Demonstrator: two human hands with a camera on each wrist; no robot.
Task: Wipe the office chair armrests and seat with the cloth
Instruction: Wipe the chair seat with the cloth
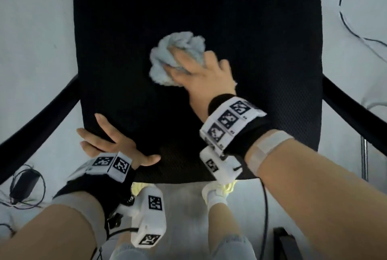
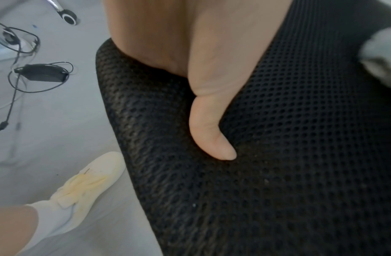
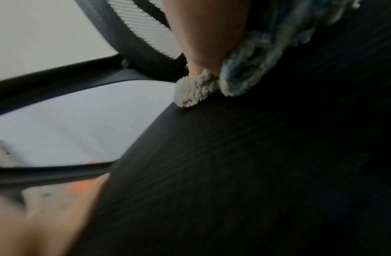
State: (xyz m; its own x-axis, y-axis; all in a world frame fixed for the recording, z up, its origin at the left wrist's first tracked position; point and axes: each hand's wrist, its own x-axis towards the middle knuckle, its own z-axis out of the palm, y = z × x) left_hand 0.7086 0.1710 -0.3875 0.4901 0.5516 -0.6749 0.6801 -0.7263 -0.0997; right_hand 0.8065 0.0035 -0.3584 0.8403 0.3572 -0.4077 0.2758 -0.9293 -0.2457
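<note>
The black mesh seat (image 1: 188, 8) of the office chair fills the head view. A bunched, fluffy light-blue cloth (image 1: 178, 50) lies on the seat's middle. My right hand (image 1: 207, 77) grips it from the near side, with its fingers dug into the folds, and presses it onto the fabric. In the right wrist view the cloth (image 3: 255, 57) bulges under that hand (image 3: 207, 34) against the seat (image 3: 255, 173). My left hand (image 1: 113, 140) rests flat on the seat's front left corner with its fingers spread. Its thumb (image 2: 207, 121) lies on the mesh (image 2: 277, 173). Black armrests run at left (image 1: 41, 117) and right (image 1: 356, 109).
A black power adapter (image 1: 23, 184) with looped cables lies on the pale floor at the left. Another cable (image 1: 345, 19) trails at the upper right. My feet in pale shoes (image 1: 217, 192) stand just before the seat's front edge. A chrome leg (image 1: 365, 155) stands at the right.
</note>
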